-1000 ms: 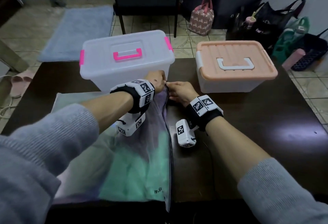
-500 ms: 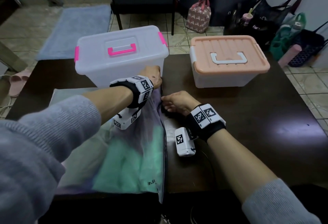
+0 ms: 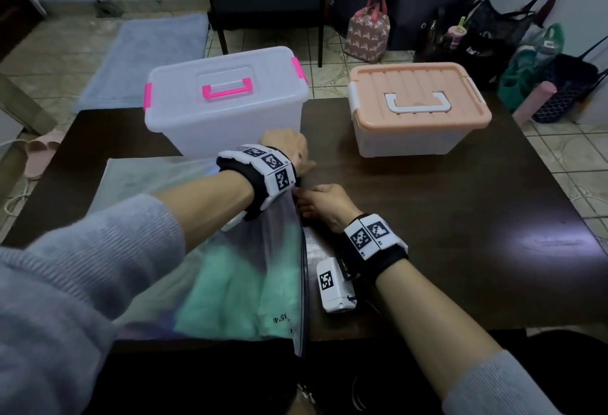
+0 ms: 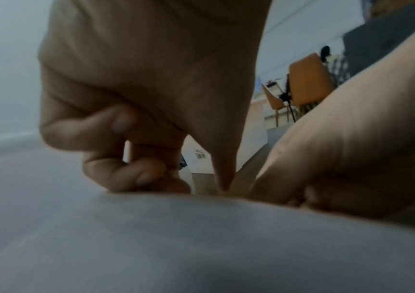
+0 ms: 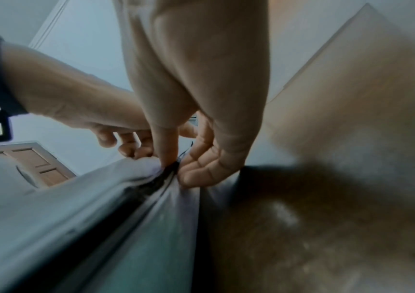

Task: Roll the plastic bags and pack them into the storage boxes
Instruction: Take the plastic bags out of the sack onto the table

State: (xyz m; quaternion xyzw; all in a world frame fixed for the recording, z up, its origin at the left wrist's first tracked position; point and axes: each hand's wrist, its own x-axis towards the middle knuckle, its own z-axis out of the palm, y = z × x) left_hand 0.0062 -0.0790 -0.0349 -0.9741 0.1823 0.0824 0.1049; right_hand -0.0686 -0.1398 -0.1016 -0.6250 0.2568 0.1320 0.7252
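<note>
While the plastic bag (image 3: 230,270) lay flat on the dark table (image 3: 460,217) at 7 o'clock, its dark zip edge (image 3: 304,283) ran toward 12. Left hand (image 3: 289,148), fingers curled, pinched the bag's far corner; right hand (image 3: 324,204) pinched the zip edge just beside it. Clear box with pink handle (image 3: 227,108) stood closed at 11 o'clock, peach-lidded box (image 3: 418,108) closed at 1 o'clock.
</note>
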